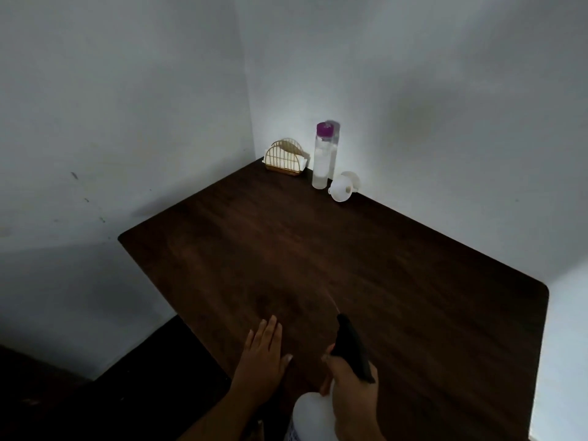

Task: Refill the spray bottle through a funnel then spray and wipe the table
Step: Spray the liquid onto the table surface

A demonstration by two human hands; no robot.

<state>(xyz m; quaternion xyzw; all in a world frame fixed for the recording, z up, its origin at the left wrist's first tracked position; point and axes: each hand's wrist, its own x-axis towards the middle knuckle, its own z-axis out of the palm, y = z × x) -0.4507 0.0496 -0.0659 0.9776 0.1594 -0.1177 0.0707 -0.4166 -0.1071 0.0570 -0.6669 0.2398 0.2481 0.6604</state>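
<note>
My right hand grips the neck of a white spray bottle with a black trigger head, held above the near part of the dark wooden table. The nozzle points away toward the table's middle, and a faint streak leaves it. My left hand lies flat on the table, fingers straight, just left of the nozzle. In the far corner stand a tall clear bottle with a purple cap and, lying on its side to the right, a white funnel.
A wire napkin holder with white napkins sits in the far corner, left of the clear bottle. White walls close in the table on the left and at the back. The table's rounded right corner meets a pale floor.
</note>
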